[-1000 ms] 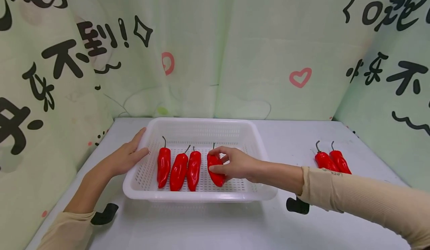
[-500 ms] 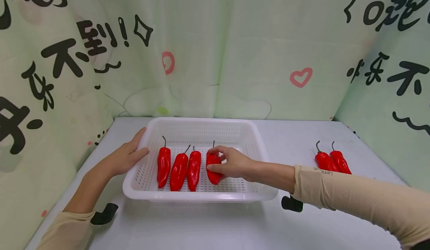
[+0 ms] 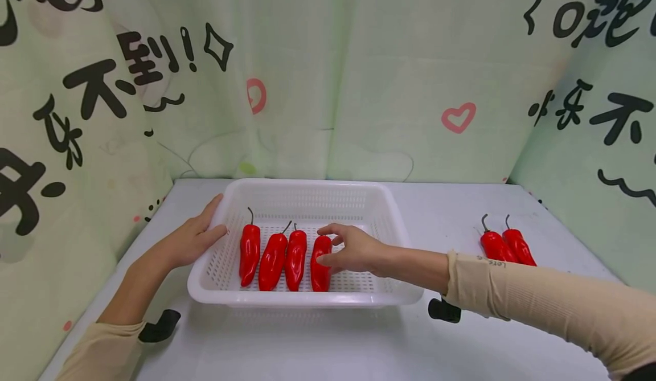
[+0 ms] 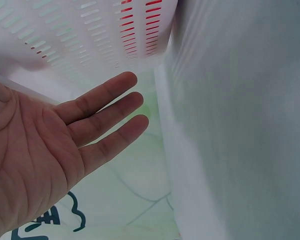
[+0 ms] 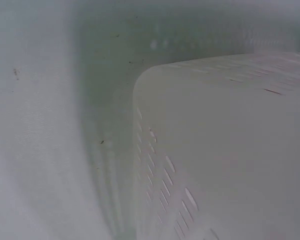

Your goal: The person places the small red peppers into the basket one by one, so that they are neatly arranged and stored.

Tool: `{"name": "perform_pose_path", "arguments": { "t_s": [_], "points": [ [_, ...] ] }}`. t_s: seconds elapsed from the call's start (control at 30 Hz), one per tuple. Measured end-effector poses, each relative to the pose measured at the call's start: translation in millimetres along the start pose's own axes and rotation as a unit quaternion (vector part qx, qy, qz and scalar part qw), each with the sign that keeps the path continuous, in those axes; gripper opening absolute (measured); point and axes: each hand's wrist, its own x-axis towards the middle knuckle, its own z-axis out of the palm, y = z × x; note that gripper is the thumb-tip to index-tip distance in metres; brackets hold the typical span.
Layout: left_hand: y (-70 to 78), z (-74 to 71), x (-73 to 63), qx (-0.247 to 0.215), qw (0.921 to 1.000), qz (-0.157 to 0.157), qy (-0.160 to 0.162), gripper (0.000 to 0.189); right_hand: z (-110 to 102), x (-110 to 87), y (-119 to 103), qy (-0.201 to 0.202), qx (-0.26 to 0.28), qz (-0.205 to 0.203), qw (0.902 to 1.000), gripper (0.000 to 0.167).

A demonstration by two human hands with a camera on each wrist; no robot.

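Observation:
In the head view my right hand (image 3: 353,250) is over the white plastic basket (image 3: 307,299), fingers parted round a glossy red chili pepper (image 3: 320,267). That pepper lies on the basket floor, its upper end partly behind the fingers, the thumb tip right at its side. Three more red chili peppers, the middle one (image 3: 273,261) among them, lie in a row to its left. My left hand (image 3: 192,238) rests against the basket's left side, thumb at the rim. In the left wrist view, straight fingers (image 4: 112,120) extend beneath the slotted basket wall (image 4: 90,30).
Two red chili peppers, the nearer one (image 3: 497,245) partly behind the right sleeve, lie on the white table (image 3: 307,347) at right. A printed pale green curtain (image 3: 389,85) hangs behind the table and along both sides. The right wrist view shows the basket's outer corner (image 5: 215,125).
The right hand moved slightly left with the chili pepper, then let it go. The pepper now lies lower and straighter beside the others. The left hand has stayed put.

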Motion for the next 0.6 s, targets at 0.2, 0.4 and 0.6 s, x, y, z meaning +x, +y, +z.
{"name": "perform_pose_path", "arguments": {
  "t_s": [0.2, 0.4, 0.6],
  "points": [
    [0.4, 0.1, -0.2, -0.003, 1.0, 0.0, 0.0, 0.079, -1, -0.3, 1, -0.001, -0.007, -0.001, 1.0, 0.063],
    [0.0, -0.2, 0.1, -0.001, 1.0, -0.001, -0.001, 0.079, -7, -3.9, 1, 0.009, -0.036, -0.023, 0.999, 0.063],
    [-0.5, -0.7, 1.1, -0.002, 1.0, 0.002, -0.001, 0.078, -20, -13.1, 0, 0.011, -0.049, -0.065, 0.9966, 0.062]
  ]
}}
